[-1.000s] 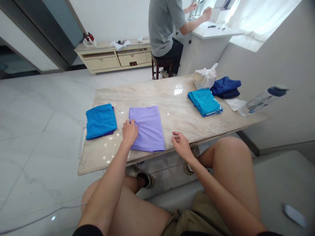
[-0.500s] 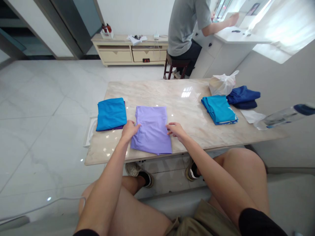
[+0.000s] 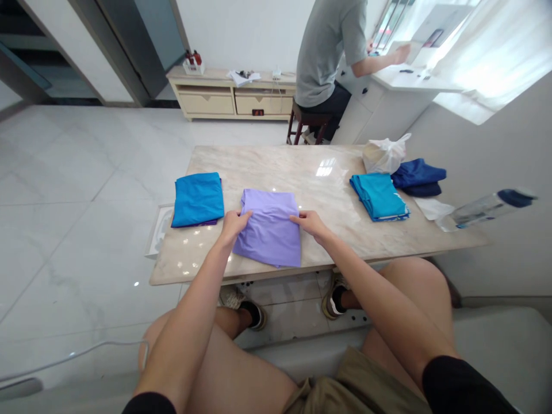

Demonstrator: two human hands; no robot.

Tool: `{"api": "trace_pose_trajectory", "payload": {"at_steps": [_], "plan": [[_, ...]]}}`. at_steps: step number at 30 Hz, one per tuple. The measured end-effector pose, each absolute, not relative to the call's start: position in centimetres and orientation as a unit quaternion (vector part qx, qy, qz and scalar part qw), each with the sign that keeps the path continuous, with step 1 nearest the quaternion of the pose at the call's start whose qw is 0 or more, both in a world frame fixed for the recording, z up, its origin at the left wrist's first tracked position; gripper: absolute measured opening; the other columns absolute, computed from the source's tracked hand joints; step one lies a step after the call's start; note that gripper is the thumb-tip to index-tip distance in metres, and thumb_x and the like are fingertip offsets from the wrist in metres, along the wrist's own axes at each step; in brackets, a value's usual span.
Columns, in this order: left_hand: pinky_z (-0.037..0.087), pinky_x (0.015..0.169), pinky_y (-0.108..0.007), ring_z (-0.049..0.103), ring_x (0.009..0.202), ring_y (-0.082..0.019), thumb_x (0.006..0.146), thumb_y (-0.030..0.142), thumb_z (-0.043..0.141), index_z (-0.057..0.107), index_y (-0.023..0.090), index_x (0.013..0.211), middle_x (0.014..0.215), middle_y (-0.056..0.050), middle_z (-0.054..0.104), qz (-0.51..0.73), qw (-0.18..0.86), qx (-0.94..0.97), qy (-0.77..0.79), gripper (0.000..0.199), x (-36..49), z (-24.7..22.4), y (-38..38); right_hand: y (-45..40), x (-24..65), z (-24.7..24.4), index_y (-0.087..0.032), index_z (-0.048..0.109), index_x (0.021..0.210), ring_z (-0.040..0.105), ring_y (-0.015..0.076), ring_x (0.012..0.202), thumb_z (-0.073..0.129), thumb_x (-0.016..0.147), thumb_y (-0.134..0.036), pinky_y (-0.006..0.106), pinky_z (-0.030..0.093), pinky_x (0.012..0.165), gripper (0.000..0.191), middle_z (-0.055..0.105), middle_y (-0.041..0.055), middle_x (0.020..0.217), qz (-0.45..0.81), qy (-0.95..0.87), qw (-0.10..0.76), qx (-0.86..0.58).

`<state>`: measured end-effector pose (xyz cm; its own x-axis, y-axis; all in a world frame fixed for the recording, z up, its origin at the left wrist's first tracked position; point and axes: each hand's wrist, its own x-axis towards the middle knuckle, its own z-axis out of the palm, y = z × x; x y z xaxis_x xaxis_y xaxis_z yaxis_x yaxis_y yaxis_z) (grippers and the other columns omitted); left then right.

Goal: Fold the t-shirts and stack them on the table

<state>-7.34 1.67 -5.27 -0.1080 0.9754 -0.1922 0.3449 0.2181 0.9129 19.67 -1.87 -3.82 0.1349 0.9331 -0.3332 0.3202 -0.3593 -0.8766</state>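
Observation:
A folded lavender cloth lies near the front edge of the marble-topped table, with creases running across it between my hands. My left hand pinches its left edge, thumb on top and fingers underneath. At the right edge my right hand grips it the same way. Just left of my left hand sits a folded blue cloth, with a purple layer peeking out beneath. The kind of garment cannot be made out.
On the table's right are a folded teal cloth, a white plastic bag, a dark blue cloth and a clear bottle. Beyond the table, a person sits on a stool. A low cabinet stands by the wall.
Both hands have closed on the lavender cloth's sides; the right one was loosely open before. The cloth has bunched into creases, and its left side has shifted slightly.

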Motion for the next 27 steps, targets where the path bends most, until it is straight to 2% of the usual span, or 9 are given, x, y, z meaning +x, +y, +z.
{"api": "trace_pose_trajectory", "payload": {"at_steps": [6,9,12,15,18,20,22,24,27], "plan": [[0.055,0.081,-0.031,0.071,0.094,-0.024,0.077,0.062,0.085,0.083,0.018,0.096,0.094,-0.004,0.081,0.493,0.453,0.512,0.537,0.048,-6.4,-0.9,-0.4,-2.4,23.3,-1.1,-0.018,0.083,0.096,0.069,0.0229,0.087,0.086,0.079,-0.06,0.034,0.056,0.081,0.045,0.08,0.0066,0.091,0.395,-0.502,0.469,-0.61],[0.057,0.086,-0.033,0.071,0.097,-0.024,0.078,0.061,0.086,0.082,0.018,0.097,0.098,-0.005,0.081,0.53,0.42,0.529,0.512,0.047,-6.2,0.7,-1.7,-2.8,24.4,0.9,-0.019,0.084,0.098,0.068,0.0228,0.087,0.082,0.083,-0.061,0.035,0.056,0.081,0.045,0.078,0.0061,0.091,0.309,-0.55,0.492,-0.601],[0.057,0.091,-0.034,0.071,0.101,-0.023,0.081,0.057,0.087,0.08,0.02,0.093,0.101,-0.005,0.077,0.554,0.351,0.559,0.507,0.039,-6.4,1.8,-2.7,-3.5,24.8,3.1,-0.02,0.083,0.096,0.07,0.0236,0.094,0.082,0.085,-0.062,0.035,0.057,0.08,0.043,0.078,0.0086,0.107,0.221,-0.586,0.508,-0.592],[0.055,0.104,-0.035,0.069,0.114,-0.023,0.082,0.052,0.087,0.075,0.022,0.085,0.116,-0.006,0.074,0.569,0.27,0.594,0.501,0.032,-6.8,3.0,-3.7,-4.6,24.9,5.1,-0.023,0.083,0.098,0.072,0.0263,0.114,0.08,0.092,-0.063,0.039,0.06,0.093,0.041,0.077,0.01,0.128,0.182,-0.619,0.528,-0.552],[0.054,0.112,-0.039,0.067,0.13,-0.026,0.085,0.057,0.085,0.067,0.023,0.081,0.135,-0.008,0.072,0.564,0.26,0.626,0.471,0.038,-7.0,4.2,-5.0,-5.6,24.7,6.5,-0.024,0.081,0.102,0.073,0.0264,0.117,0.074,0.098,-0.068,0.04,0.059,0.102,0.045,0.08,0.0081,0.12,0.19,-0.631,0.541,-0.523],[0.059,0.104,-0.038,0.07,0.124,-0.027,0.086,0.063,0.082,0.061,0.023,0.08,0.13,-0.009,0.075,0.552,0.3,0.629,0.458,0.045,-6.9,4.7,-5.9,-6.0,24.6,6.8,-0.023,0.079,0.1,0.074,0.0242,0.102,0.073,0.097,-0.072,0.037,0.06,0.093,0.05,0.08,0.0057,0.102,0.196,-0.618,0.547,-0.53],[0.061,0.089,-0.034,0.073,0.105,-0.023,0.084,0.066,0.082,0.056,0.024,0.08,0.111,-0.006,0.077,0.546,0.342,0.609,0.462,0.05,-6.6,4.6,-6.4,-5.9,24.6,6.3,-0.021,0.077,0.096,0.072,0.0214,0.089,0.075,0.096,-0.073,0.033,0.059,0.083,0.052,0.077,0.0038,0.091,0.199,-0.598,0.551,-0.547],[0.059,0.078,-0.029,0.071,0.088,-0.018,0.082,0.066,0.083,0.054,0.024,0.08,0.092,-0.002,0.072,0.541,0.365,0.582,0.486,0.051,-6.4,3.9,-6.3,-5.3,24.5,5.0,-0.02,0.076,0.097,0.071,0.0201,0.086,0.077,0.095,-0.07,0.03,0.058,0.078,0.05,0.077,0.0039,0.091,0.211,-0.577,0.546,-0.569],[0.057,0.071,-0.026,0.069,0.08,-0.017,0.082,0.067,0.081,0.055,0.023,0.081,0.082,0.0,0.067,0.472,0.394,0.556,0.559,0.051,-6.1,2.0,-5.5,-3.9,24.6,1.8,-0.019,0.074,0.103,0.071,0.0207,0.086,0.078,0.095,-0.06,0.029,0.057,0.077,0.042,0.078,0.0053,0.09,0.25,-0.543,0.493,-0.632]]}}
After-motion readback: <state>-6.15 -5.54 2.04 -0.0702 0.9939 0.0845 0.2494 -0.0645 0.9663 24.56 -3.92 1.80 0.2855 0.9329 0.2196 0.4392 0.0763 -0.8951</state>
